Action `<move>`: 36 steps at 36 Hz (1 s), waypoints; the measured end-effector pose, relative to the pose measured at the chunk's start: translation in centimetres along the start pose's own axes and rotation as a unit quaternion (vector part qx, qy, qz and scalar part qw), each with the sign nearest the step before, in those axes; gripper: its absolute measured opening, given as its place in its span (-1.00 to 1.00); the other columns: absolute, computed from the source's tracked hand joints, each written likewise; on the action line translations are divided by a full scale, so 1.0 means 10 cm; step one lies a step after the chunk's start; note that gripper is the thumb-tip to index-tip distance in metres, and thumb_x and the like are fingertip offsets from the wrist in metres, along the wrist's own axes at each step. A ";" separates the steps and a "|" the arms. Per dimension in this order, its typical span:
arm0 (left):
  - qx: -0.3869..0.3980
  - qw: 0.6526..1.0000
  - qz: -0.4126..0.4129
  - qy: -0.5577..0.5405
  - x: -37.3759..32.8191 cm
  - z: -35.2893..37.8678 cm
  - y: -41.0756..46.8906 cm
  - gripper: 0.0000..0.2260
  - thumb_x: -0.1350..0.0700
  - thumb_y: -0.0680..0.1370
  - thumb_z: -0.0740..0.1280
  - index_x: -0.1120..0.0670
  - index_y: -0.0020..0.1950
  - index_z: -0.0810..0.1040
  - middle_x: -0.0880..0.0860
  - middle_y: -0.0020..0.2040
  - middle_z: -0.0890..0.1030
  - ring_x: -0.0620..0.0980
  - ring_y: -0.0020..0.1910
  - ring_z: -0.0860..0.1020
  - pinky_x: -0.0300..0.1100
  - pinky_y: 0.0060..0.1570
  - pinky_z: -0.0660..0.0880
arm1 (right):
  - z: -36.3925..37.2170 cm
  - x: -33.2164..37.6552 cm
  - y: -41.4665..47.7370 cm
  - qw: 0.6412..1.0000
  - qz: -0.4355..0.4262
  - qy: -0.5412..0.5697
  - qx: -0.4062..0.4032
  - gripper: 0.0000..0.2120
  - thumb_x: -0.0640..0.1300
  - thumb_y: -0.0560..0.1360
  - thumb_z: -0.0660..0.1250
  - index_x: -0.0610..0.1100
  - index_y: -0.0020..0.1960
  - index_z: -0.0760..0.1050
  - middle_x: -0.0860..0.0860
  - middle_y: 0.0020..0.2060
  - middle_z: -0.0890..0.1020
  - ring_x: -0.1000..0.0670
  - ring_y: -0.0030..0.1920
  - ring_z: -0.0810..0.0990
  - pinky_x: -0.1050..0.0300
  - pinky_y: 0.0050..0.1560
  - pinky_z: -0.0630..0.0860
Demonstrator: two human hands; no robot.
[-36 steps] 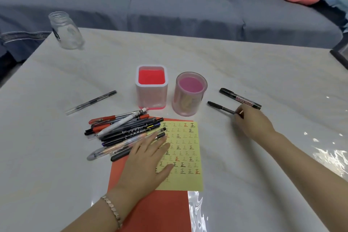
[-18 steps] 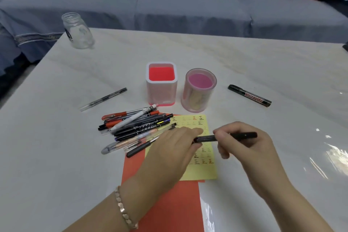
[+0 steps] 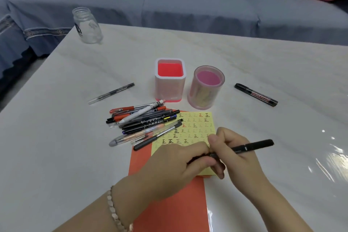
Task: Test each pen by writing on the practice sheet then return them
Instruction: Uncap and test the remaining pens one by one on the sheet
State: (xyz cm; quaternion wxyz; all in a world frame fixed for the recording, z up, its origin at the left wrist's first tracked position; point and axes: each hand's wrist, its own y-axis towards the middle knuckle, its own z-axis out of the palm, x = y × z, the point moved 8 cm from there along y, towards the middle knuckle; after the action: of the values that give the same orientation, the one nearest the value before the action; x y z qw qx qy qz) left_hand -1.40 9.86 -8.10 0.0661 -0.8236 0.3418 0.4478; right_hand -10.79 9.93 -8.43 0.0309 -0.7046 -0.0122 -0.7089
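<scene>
Right hand [image 3: 239,158] clamped round the middle of a black pen [image 3: 252,146], held nearly level above the desk [image 3: 56,147], free end pointing right. Left hand [image 3: 175,164] with fingers curled round the pen's other end, knuckle to knuckle with the right; bracelet [image 3: 114,213] on that wrist. Directly under both hands, the yellow practice sheet [image 3: 195,128], gridded with small written characters, lying on an orange sheet [image 3: 169,203]. Just left of the practice sheet, a pile of pens [image 3: 143,122], some overlapping its edge. Beyond, a square holder [image 3: 170,81] and a round holder [image 3: 206,88] side by side. Off to the right, a whiteboard marker [image 3: 256,94]; to the left, a lone clear pen [image 3: 111,93]. At the far left corner, a glass jar [image 3: 87,25]
</scene>
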 end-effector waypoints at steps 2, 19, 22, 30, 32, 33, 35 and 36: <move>-0.008 0.998 -0.053 0.039 0.13 -0.02 -0.02 -0.86 -0.07 0.61 0.12 -0.08 0.07 0.43 -0.20 -0.42 0.44 -0.27 -0.42 0.38 -0.35 -0.39 0.23 | -0.08 -0.01 -0.01 1.000 -0.004 -0.014 -0.025 -0.69 0.07 0.38 0.29 0.00 -0.47 0.32 -0.01 -0.68 0.39 0.03 -0.61 0.30 0.27 -0.49 0.31; -0.066 0.954 -0.075 0.281 0.84 0.12 -0.45 -0.61 0.00 0.50 0.14 0.16 0.27 0.40 0.14 0.22 0.51 0.06 0.23 0.36 -0.09 0.26 0.22 | -0.36 -0.96 0.08 0.857 -0.037 -0.510 0.065 -0.33 0.41 0.25 0.11 0.02 0.20 0.38 0.27 0.29 0.17 0.23 0.43 -0.09 0.18 0.44 -0.18; -0.008 0.961 -0.066 0.267 0.77 0.33 -0.35 -0.53 -0.07 0.51 0.13 0.13 0.36 0.35 0.10 0.37 0.42 -0.02 0.35 0.26 -0.16 0.38 0.05 | -0.37 -0.97 0.10 0.854 -0.038 -0.515 0.066 -0.33 0.43 0.25 0.10 0.04 0.21 0.37 0.30 0.29 0.15 0.23 0.44 -0.08 0.19 0.44 -0.20; 0.034 0.946 -0.087 0.310 0.98 0.53 -0.18 -0.47 -0.22 0.49 0.10 0.02 0.36 0.44 0.08 0.40 0.38 0.09 0.40 0.31 0.01 0.34 0.11 | -0.40 -0.98 0.15 0.855 -0.044 -0.512 0.065 -0.30 0.44 0.23 0.13 0.04 0.23 0.37 0.34 0.29 0.12 0.21 0.44 -0.06 0.13 0.46 -0.17; 0.033 0.945 -0.091 0.313 1.01 0.52 -0.18 -0.46 -0.26 0.48 0.09 -0.04 0.36 0.43 0.05 0.41 0.37 0.08 0.41 0.29 0.03 0.33 0.10 | -0.43 -0.95 0.13 0.880 -0.055 -0.470 0.044 -0.42 0.39 0.28 0.19 0.08 0.18 0.38 0.29 0.30 0.21 0.16 0.47 0.02 0.14 0.46 -0.12; 0.031 0.945 -0.091 0.312 1.02 0.51 -0.19 -0.46 -0.27 0.48 0.08 -0.06 0.37 0.42 0.03 0.41 0.37 0.07 0.42 0.29 0.03 0.33 0.10 | -0.45 -0.91 0.10 0.893 -0.067 -0.444 0.023 -0.51 0.33 0.33 0.21 0.10 0.15 0.38 0.24 0.31 0.30 0.11 0.46 0.13 0.10 0.47 -0.04; 0.027 0.946 -0.091 0.309 1.02 0.50 -0.19 -0.46 -0.28 0.47 0.08 -0.08 0.37 0.41 0.02 0.42 0.37 0.05 0.42 0.28 0.02 0.33 0.09 | -0.53 -0.78 0.02 0.912 -0.098 -0.395 -0.049 -0.65 0.20 0.47 0.16 0.02 0.11 0.45 0.14 0.21 0.52 0.03 0.28 0.44 -0.03 0.31 0.31; 0.022 0.947 -0.089 0.308 1.02 0.50 -0.18 -0.46 -0.28 0.47 0.08 -0.08 0.37 0.41 0.02 0.41 0.37 0.04 0.42 0.28 0.03 0.33 0.09 | -0.56 -0.72 -0.02 0.928 -0.099 -0.351 -0.083 -0.64 0.19 0.50 0.11 -0.01 0.11 0.47 0.13 0.07 0.59 0.06 0.14 0.52 0.03 0.16 0.43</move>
State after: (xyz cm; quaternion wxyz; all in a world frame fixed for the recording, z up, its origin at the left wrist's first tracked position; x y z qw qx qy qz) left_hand 0.05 8.17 -19.38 0.0159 -0.9468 0.2805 0.1570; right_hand -16.38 9.96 -15.70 -0.1042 -0.9035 -0.0325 -0.4144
